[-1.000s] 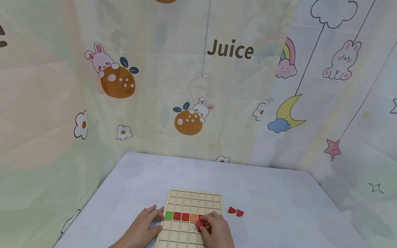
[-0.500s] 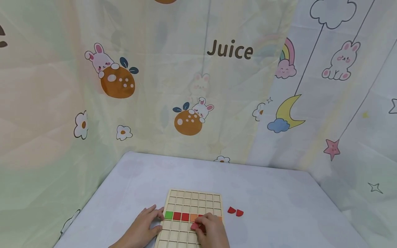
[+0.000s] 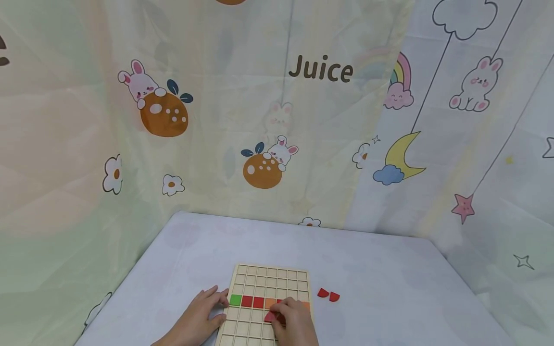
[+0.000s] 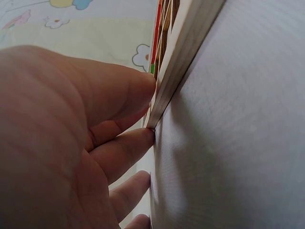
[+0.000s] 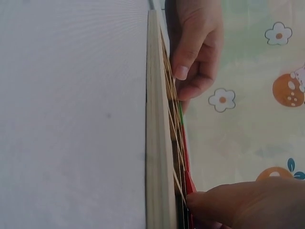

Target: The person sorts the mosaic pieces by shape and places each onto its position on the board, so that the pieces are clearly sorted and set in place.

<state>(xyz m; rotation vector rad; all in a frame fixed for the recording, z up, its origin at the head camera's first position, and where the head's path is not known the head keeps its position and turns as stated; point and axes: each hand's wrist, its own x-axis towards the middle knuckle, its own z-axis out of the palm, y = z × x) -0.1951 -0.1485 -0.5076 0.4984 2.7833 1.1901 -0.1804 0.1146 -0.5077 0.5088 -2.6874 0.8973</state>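
A light wooden grid board (image 3: 273, 276) lies on the white table. Across it runs a row of coloured tiles, with a green tile (image 3: 235, 300) at the left, then red ones and an orange tile (image 3: 270, 303). My right hand (image 3: 296, 322) pinches a red quarter-circle piece (image 3: 269, 316) low over the cells just below that row. Fingers hide part of the piece and the cells under it. At the board's left edge, my left hand (image 3: 201, 310) rests with extended fingers; the left wrist view has its thumb (image 4: 138, 88) and a fingertip touching the wooden edge.
Two red quarter-circle pieces, a left one (image 3: 322, 292) and a right one (image 3: 334, 297), lie on the table (image 3: 389, 288) to the right of the board. Behind the table hangs a printed curtain (image 3: 207, 158) with rabbits, flowers and oranges.
My right hand has shifted left across the board with the red quarter-circle piece, only slightly in the last half second. My left hand has stayed in place.
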